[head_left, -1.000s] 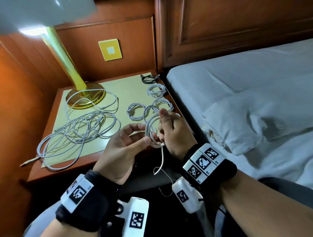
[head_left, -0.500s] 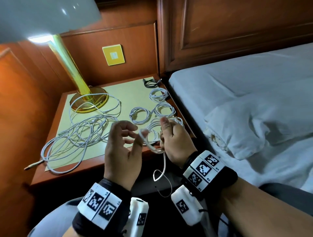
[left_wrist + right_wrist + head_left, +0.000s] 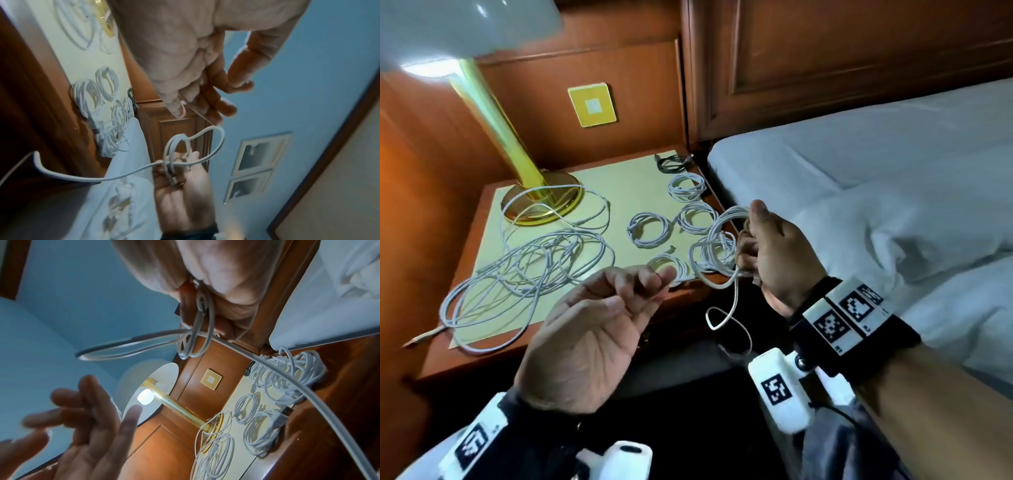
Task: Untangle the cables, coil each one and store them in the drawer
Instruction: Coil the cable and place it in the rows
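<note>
My right hand grips a half-wound white cable coil over the nightstand's right front corner. The coil's loose tail hangs below it in a loop. In the right wrist view the loops run out from under the curled fingers. My left hand hovers palm up to the coil's left, fingers loosely curled, holding nothing. A tangled pile of white cables lies on the nightstand's left half. Several finished white coils and a black one lie on its right half. No drawer shows.
The wooden nightstand has a pale mat on top and a brass lamp at the back left. A bed with white sheets stands close on the right. Wood panelling rises behind.
My left hand has let go of the cable loop and drawn back to the left, palm up. My right hand keeps the coil and has risen a little.
</note>
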